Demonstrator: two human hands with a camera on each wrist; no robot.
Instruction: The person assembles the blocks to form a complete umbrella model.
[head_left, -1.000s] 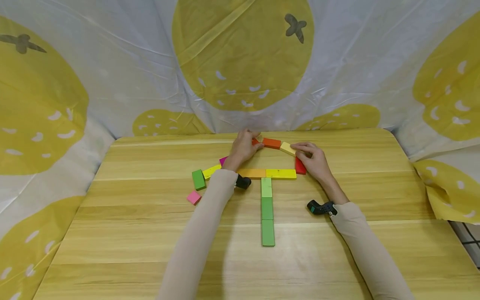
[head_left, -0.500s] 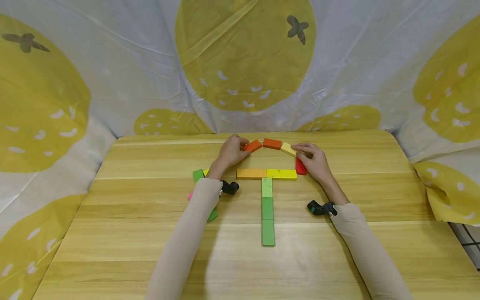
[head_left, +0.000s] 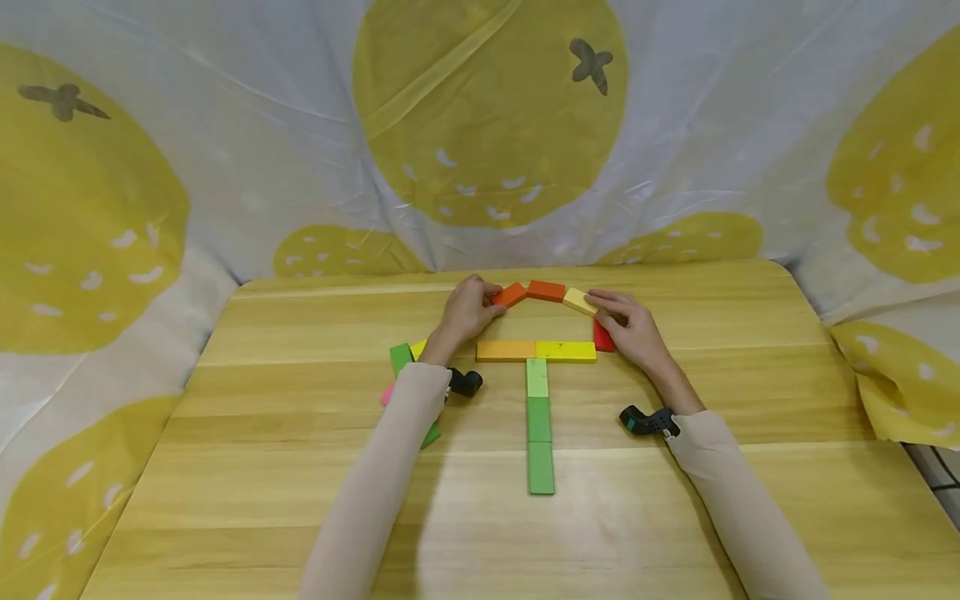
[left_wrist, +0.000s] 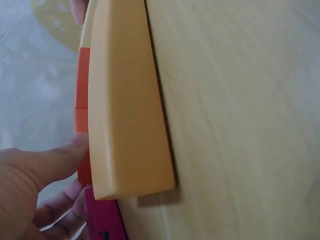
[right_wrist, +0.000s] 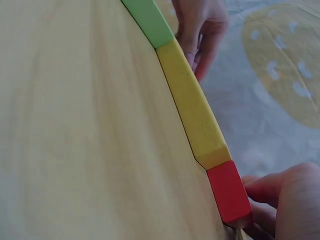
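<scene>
The fingers of our left hand (head_left: 467, 310) pinch an orange-red block (head_left: 511, 295).
Our right hand (head_left: 632, 327) touches the cream block (head_left: 579, 301), its thumb beside the red block (head_left: 603, 337); whether it pinches, we cannot tell. Between our hands lies a second orange-red block (head_left: 546, 290). Nearer us on the surface (head_left: 637, 517), an orange bar (head_left: 506, 351) meets a yellow bar (head_left: 566, 352), with three green blocks (head_left: 539, 419) lined up below.

- Table (head_left: 600, 525): wood-grained, smooth, softly glossy.
- Red block (right_wrist: 229, 192): smooth, matt, painted-looking.
- Yellow block (right_wrist: 195, 110): smooth, like painted wood.
- Backdrop (head_left: 300, 142): creased cloth, faintly glossy along folds.
- Left sleeve (head_left: 386, 467): matt cloth.
- Right wrist device (head_left: 645, 422): apparently plastic.
</scene>
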